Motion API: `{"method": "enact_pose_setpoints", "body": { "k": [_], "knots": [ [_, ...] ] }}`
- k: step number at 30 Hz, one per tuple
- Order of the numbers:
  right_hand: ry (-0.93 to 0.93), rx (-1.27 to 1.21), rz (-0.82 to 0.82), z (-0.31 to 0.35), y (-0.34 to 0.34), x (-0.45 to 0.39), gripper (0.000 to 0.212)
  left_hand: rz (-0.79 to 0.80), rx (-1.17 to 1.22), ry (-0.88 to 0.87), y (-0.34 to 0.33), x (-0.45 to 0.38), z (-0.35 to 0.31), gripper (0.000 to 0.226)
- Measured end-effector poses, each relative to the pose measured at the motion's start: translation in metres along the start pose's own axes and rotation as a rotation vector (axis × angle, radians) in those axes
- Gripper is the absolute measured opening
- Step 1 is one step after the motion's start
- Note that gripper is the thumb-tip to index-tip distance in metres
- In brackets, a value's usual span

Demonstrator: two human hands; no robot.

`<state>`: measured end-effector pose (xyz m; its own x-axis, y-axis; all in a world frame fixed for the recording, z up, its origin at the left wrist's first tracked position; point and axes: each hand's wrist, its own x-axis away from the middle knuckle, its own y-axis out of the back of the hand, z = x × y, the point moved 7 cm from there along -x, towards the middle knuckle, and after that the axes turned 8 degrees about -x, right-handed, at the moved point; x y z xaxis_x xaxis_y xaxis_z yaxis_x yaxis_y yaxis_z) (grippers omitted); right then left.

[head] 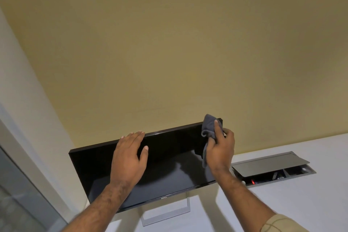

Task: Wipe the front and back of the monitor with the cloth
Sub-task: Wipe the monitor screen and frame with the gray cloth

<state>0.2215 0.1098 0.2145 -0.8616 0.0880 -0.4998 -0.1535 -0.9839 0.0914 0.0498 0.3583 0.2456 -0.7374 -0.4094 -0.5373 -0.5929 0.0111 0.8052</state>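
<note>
A black monitor [169, 171] with a dark screen stands on a silver open-frame stand [165, 216] on a white desk, close to a yellow wall. My left hand [130, 156] lies flat on the upper part of the screen, fingers spread and reaching the top edge. My right hand [220, 149] grips a grey cloth [208, 128] and presses it over the monitor's top right corner. Part of the cloth hangs down over the screen below that hand.
The white desk [301, 203] extends to the right. A grey flip-up cable hatch [269, 164] is set in it, lid raised, with sockets and a red light inside. A white wall and a glass panel [22, 194] stand to the left.
</note>
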Motion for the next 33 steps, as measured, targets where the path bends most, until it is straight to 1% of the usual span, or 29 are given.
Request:
{"method": "enact_pose_setpoints", "body": {
  "k": [1,2,5,7,8,9,10,11,13,16,18,19,20,21,23,26,28,29,31,33],
  "knots": [
    [0.043,0.004,0.033,0.006,-0.007,0.005,0.061,0.004,0.0,0.0,0.0,0.0,0.001,0.047],
    [0.098,0.026,0.108,0.012,-0.016,0.014,0.063,0.01,-0.001,0.0,0.0,0.0,0.002,0.047],
    [0.291,0.176,0.427,0.016,-0.042,0.051,0.069,0.009,0.003,0.001,-0.001,0.0,0.003,0.046],
    [0.443,0.359,0.616,0.008,-0.05,0.068,0.067,0.003,0.007,0.001,0.0,0.0,0.002,0.046],
    [0.485,0.451,0.689,0.001,-0.05,0.072,0.065,-0.001,0.01,-0.001,0.0,0.0,0.002,0.048],
    [0.489,0.513,0.744,-0.007,-0.047,0.071,0.063,-0.004,0.012,-0.005,0.0,0.001,0.001,0.05],
    [0.467,0.532,0.764,-0.013,-0.041,0.066,0.062,-0.009,0.014,-0.008,0.0,0.002,0.001,0.051],
    [0.436,0.498,0.737,-0.016,-0.032,0.058,0.061,-0.014,0.015,-0.01,0.0,0.002,0.001,0.051],
    [0.34,0.359,0.599,-0.017,-0.011,0.036,0.062,-0.023,0.021,-0.013,0.0,0.003,0.001,0.051],
    [0.187,0.204,0.3,-0.017,0.013,0.003,0.066,-0.03,0.022,-0.01,-0.001,0.002,0.002,0.047],
    [0.074,0.084,0.08,-0.015,0.023,-0.016,0.06,-0.031,0.02,-0.009,-0.002,0.002,0.002,0.047],
    [0.018,0.023,0.009,-0.013,0.023,-0.021,0.057,-0.032,0.016,-0.012,-0.002,0.003,0.002,0.048],
    [-0.011,-0.022,-0.016,-0.011,0.02,-0.021,0.056,-0.034,0.014,-0.014,-0.002,0.003,0.002,0.049],
    [0.004,-0.034,0.003,-0.006,0.013,-0.018,0.056,-0.037,0.013,-0.016,-0.002,0.004,0.002,0.05],
    [0.129,0.035,0.127,0.004,-0.006,0.002,0.063,-0.043,0.016,-0.016,-0.002,0.003,0.002,0.049],
    [0.314,0.239,0.47,-0.001,-0.037,0.047,0.071,-0.044,0.014,-0.015,-0.002,0.0,0.001,0.049],
    [0.364,0.414,0.715,-0.021,-0.049,0.073,0.07,-0.042,0.006,-0.017,-0.003,0.0,0.002,0.049],
    [0.34,0.485,0.808,-0.034,-0.05,0.083,0.071,-0.039,0.003,-0.018,-0.004,0.0,0.002,0.05],
    [0.271,0.606,0.914,-0.057,-0.045,0.09,0.076,-0.037,0.001,-0.021,-0.004,0.001,0.003,0.049],
    [0.226,0.619,0.893,-0.064,-0.035,0.085,0.073,-0.044,0.005,-0.027,-0.004,0.002,0.004,0.049]
  ]
}}
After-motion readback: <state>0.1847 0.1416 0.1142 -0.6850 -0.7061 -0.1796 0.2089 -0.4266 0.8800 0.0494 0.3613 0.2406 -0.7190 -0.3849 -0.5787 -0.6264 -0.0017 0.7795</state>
